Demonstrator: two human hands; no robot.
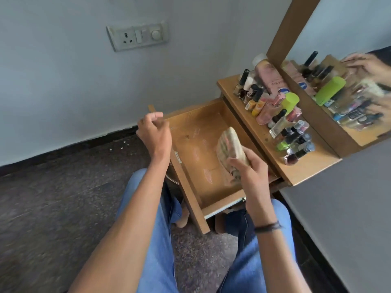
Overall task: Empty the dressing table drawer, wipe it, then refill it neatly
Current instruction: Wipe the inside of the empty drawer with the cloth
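The wooden drawer is pulled out from the dressing table, and its bare bottom shows pale smudges. My right hand is shut on a folded, patterned cloth, held just above the drawer's right side. My left hand hovers over the drawer's left front corner with loosely curled fingers and holds nothing. On the tabletop, several nail polish bottles, a pink lotion bottle and a green-capped container stand crowded together.
A mirror in a wooden frame stands behind the bottles and reflects them and a hand. A wall socket is mounted on the wall at the left. My knees in blue jeans sit below the drawer over a dark speckled floor.
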